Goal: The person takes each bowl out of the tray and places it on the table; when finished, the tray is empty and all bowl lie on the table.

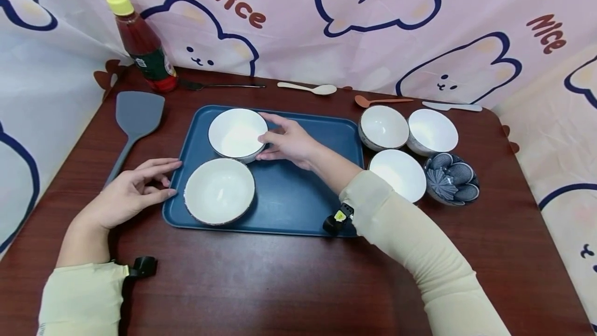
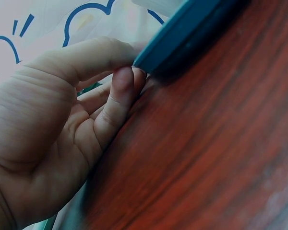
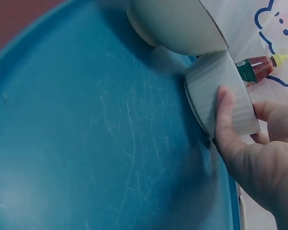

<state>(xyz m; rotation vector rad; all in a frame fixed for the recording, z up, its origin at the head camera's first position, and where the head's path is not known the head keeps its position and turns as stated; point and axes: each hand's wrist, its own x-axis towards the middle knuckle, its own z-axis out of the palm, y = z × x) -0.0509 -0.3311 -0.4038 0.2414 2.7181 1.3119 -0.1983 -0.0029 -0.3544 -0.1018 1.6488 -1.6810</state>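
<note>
My right hand (image 1: 291,141) holds a white bowl (image 1: 237,131) by its right side, at the back left of a blue tray (image 1: 298,206). In the right wrist view, a finger lies along this bowl's outer wall (image 3: 206,81). A cream bowl (image 1: 219,191) with a dark rim stands just in front, on the tray's front left. At the tray's left edge my left hand (image 1: 132,191) touches the rim with its fingertips, thumb and forefinger apart. The left wrist view shows those fingertips against the tray edge (image 2: 168,36); the palm holds nothing.
Right of the tray stand white bowls (image 1: 398,175) and a blue patterned bowl (image 1: 451,179). A grey spatula (image 1: 139,113) and a red sauce bottle (image 1: 146,51) are at left. Along the back lie a fork (image 1: 224,86), a cream spoon (image 1: 322,89), a brown spoon (image 1: 366,101) and a knife (image 1: 452,106).
</note>
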